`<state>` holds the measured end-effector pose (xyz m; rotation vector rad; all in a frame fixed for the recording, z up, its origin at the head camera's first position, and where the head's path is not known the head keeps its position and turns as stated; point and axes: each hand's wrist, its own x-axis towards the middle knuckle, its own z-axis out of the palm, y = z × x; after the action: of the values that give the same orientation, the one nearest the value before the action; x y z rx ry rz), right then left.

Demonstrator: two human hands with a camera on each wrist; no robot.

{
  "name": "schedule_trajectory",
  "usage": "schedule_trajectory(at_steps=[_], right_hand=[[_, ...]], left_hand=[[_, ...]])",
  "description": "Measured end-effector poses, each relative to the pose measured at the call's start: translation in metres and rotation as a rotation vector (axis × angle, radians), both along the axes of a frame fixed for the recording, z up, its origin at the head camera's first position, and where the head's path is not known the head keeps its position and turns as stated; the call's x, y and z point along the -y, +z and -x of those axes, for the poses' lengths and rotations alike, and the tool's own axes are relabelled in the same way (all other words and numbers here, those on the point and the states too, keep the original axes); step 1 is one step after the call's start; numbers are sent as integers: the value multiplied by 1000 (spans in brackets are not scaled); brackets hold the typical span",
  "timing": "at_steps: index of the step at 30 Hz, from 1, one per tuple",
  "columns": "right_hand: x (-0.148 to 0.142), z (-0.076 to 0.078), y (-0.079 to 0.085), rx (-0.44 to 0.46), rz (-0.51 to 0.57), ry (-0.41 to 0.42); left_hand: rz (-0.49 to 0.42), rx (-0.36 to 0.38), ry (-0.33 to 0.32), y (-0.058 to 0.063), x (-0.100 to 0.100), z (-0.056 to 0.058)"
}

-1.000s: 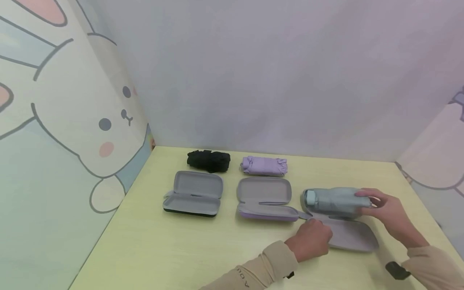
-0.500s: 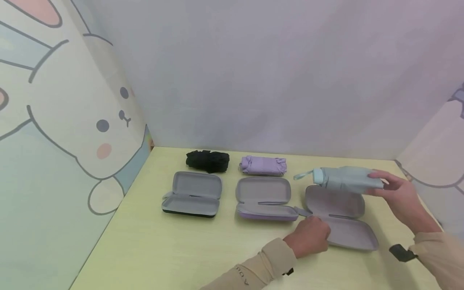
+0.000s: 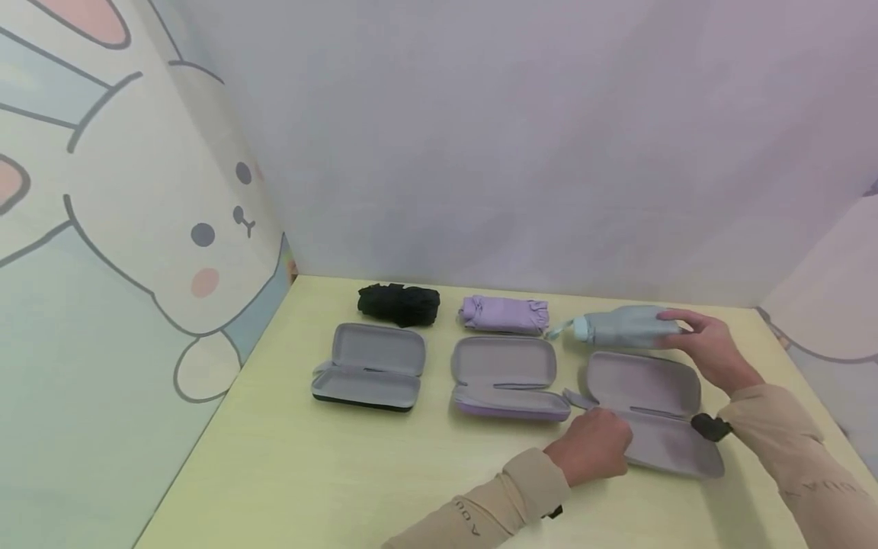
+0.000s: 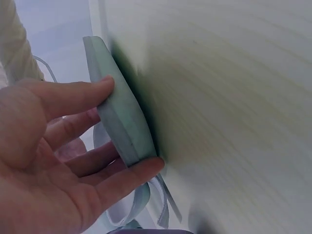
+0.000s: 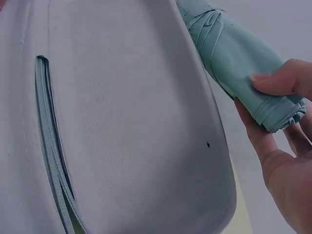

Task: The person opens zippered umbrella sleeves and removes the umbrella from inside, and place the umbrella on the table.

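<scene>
My right hand (image 3: 709,347) holds a folded pale green umbrella (image 3: 626,326) by its right end, behind an open zip case (image 3: 641,381) at the table's right. In the right wrist view, thumb and fingers pinch the umbrella (image 5: 239,58) near its gathered end; the grey inside of the case (image 5: 131,112) fills the left. The umbrella's strap loop points left. My left hand (image 3: 593,446) holds the front left part of this case. In the left wrist view, thumb and fingers of that hand (image 4: 63,146) grip the green outer edge of the case (image 4: 122,107).
A folded black umbrella (image 3: 399,304) and a folded purple umbrella (image 3: 505,315) lie along the back of the yellow table (image 3: 329,473). In front of them lie two more open cases, one black-shelled (image 3: 379,351) and one purple-shelled (image 3: 504,361). A printed curtain (image 3: 521,152) hangs behind.
The right hand has lifted the green umbrella out of the right case and carried it back behind the case, lowering it at the end. The left hand stays on the case.
</scene>
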<state>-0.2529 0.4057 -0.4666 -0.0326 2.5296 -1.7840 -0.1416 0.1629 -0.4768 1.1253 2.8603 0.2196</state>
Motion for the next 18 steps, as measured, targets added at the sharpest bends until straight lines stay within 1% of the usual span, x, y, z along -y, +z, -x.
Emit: schedule_trajectory(at_steps=[3, 5, 8, 10, 12, 14, 16, 18], right_hand=[[-2, 6, -7, 17, -91, -4], [-3, 10, -11, 28, -170, -8], [-3, 15, -19, 77, -185, -5], [-3, 18, -24, 117, -195, 4], [-3, 20, -28, 142, -226, 8], [-4, 22, -29, 151, -282, 13], [-3, 23, -29, 142, -334, 17], [-3, 23, -28, 127, -353, 20]], left_hand=[[-2, 19, 6, 0, -1, -1], [-12, 38, 15, 0, -1, -1], [-34, 45, 30, -1, 0, -1], [-41, 40, 37, -2, 0, -1], [-39, 27, 33, -3, 2, 1], [-39, 20, 21, -4, 3, 2], [-38, 18, 10, -4, 3, 3], [-43, 12, -2, -4, 4, 4]])
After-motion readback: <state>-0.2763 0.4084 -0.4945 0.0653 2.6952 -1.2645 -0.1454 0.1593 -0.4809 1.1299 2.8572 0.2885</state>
